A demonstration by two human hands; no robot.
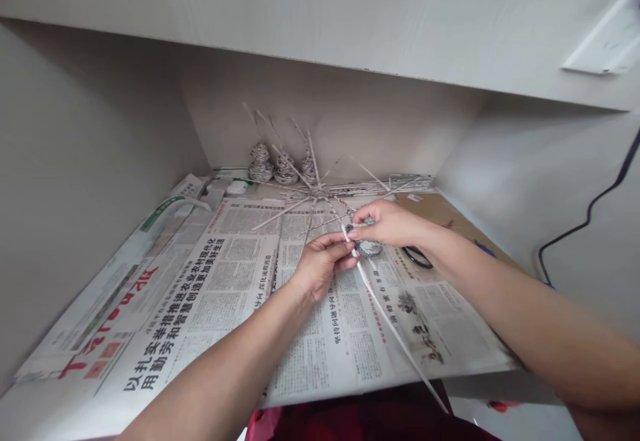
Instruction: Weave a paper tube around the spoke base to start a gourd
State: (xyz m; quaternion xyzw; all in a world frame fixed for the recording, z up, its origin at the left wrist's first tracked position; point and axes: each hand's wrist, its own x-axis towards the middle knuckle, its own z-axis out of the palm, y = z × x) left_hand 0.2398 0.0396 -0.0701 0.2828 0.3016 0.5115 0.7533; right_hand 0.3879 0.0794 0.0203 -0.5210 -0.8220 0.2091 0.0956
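In the pale recess, above the spread newspaper sheets (240,287), two bare hands are at close work, and it's all happening at the fingertips! The left hand (323,262) has thumb and fingers closed on a long thin white paper strip (387,321), which runs down past the front edge of the newspaper towards the person. Up comes the right hand's (377,223) share: thumb and forefinger pinched together at the upper end of that same stretch, just beside the left fingertips, the two almost touching. Neither grip shows any real gap. Whether the strip is one piece there or two pieces meeting is hidden by the fingers.

Just beyond lies the star-shaped frame of thin printed-paper rods (318,192), spokes fanning out every way from a small knotted middle. One printed spoke points straight at the hands; whether it joins the strip can't be told.

And the state of play? Early days for this star, by the look of it: only the middle seems bound, while the spokes stand long and bare, so most of the weaving appears undone. Against the back wall, three grey-and-white woven paper gourd shapes (286,167) stand upright, full-bodied, loose ends poking from their tops, apparently much further along.
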